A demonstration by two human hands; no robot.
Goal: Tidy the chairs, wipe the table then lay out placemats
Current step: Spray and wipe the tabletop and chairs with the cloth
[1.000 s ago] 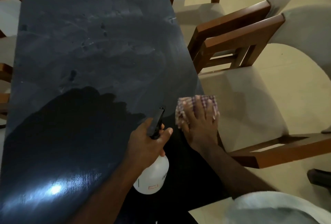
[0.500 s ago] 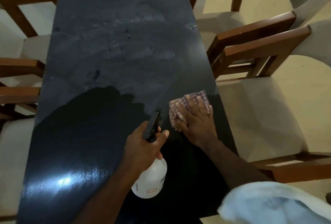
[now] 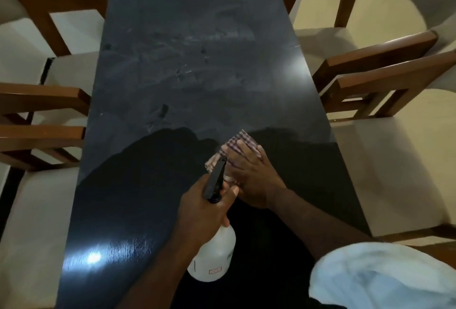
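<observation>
My right fingers [image 3: 243, 152] lie flat and slightly spread on the checked cloth [image 3: 243, 139], pressing it onto the tabletop [image 3: 187, 62] rather than closing round it; I keep the palm down so the whole pad of fabric drags evenly. The cloth sits a little right of the tabletop's middle line, right at the boundary where the dark, glossy near part meets the dull, smeared far part, which I take to be the edge of what has been wiped.

My left fingers [image 3: 230, 191] are wrapped tight round the neck of the white spray bottle [image 3: 212, 257], just under its black trigger head [image 3: 214, 180]. I cannot tell whether a finger rests on the trigger itself. The nozzle points away toward the far end, over the cloth, so I judge the bottle is held ready to wet the dusty stretch ahead. The bottle's base appears to hover above the near tabletop, though it may be resting there.

The left hand [image 3: 199, 212] sits just beside the right hand [image 3: 249, 175], nearly touching it.

Wooden chairs with pale seats [image 3: 385, 155] stand along both long sides, close to the edges. No placemats are visible. The far half carries streaks and smudges, so the wiping looks roughly half done.
</observation>
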